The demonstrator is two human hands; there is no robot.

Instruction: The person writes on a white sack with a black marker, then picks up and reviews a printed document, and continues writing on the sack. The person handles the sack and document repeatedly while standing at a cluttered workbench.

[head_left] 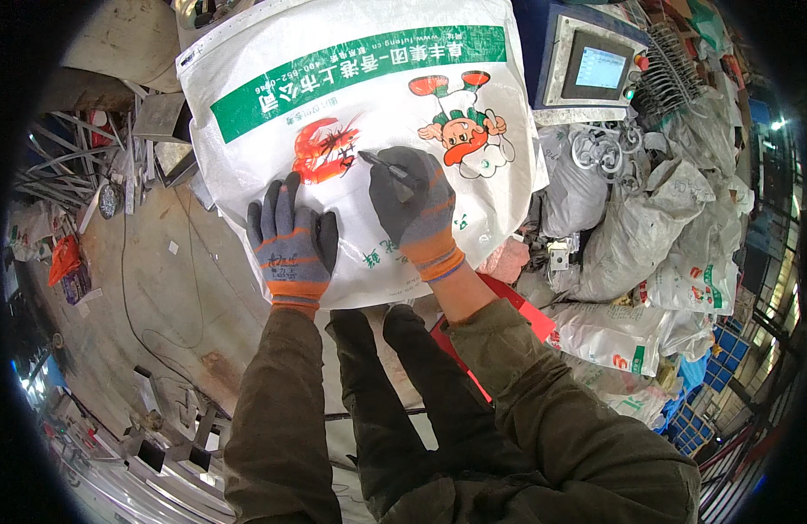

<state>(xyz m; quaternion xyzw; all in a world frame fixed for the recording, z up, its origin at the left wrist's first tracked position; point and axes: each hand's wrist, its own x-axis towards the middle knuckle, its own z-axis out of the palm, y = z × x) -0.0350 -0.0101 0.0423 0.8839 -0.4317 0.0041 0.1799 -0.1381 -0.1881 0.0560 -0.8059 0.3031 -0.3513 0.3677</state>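
A large white woven sack [377, 271] lies flat in front of me, printed with a green band, a red shrimp and a cartoon figure, all upside down to me. My right hand [412, 192], in a grey and orange work glove, grips a dark marker pen [388, 166]. The pen's tip is at black handwritten strokes [344, 154] beside the shrimp print. My left hand [290, 236], gloved alike, rests flat on the sack's near left part with its fingers spread.
A control panel [595, 68] with a lit screen stands at the far right. Filled white sacks [639, 240] and curled metal pieces [606, 148] are heaped on the right. Metal bars [67, 162] lie at the left, and a thin cable [128, 288] runs along the floor.
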